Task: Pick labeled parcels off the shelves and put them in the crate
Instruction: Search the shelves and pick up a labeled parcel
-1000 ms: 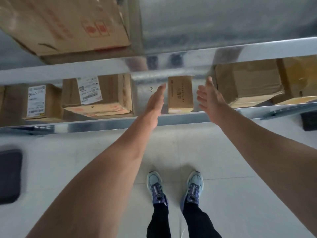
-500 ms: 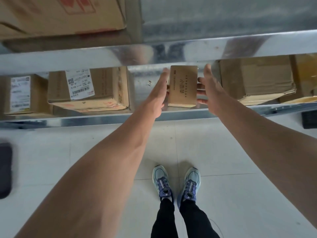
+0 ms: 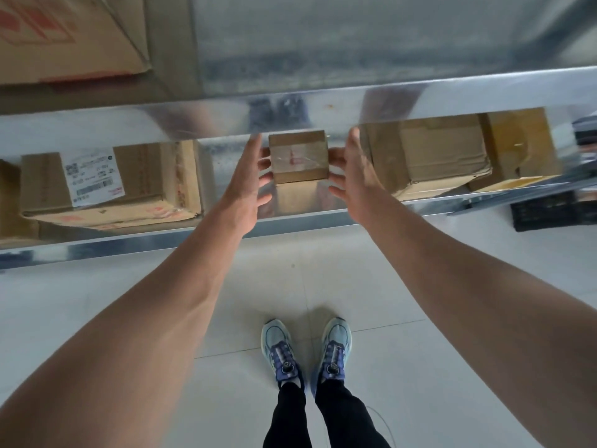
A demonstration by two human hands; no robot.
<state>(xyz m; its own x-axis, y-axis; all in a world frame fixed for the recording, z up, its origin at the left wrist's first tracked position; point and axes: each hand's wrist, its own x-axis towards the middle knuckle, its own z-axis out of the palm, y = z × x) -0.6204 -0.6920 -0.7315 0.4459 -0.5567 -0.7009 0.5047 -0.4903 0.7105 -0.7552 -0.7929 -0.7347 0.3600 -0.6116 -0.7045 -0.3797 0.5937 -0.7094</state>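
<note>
Clamping a taped cardboard box (image 3: 298,156) between left hand (image 3: 245,185) and right hand (image 3: 352,179).

The floor (image 3: 371,286) was laid with large pale tiles, almost white, with thin dark joints between them. It lay in soft, even light, with only weak shadows. In front stood a metal rack (image 3: 452,98) of bright steel. Its upper shelf (image 3: 355,43) filled the top of the view, a dull grey sheet with darker stains near its front edge. The front rail of this shelf was shiny and gave blurred reflections. The lower shelf (image 3: 216,163) ran below it from the left side to the right side, and its surface also reflected like a mirror.
</note>
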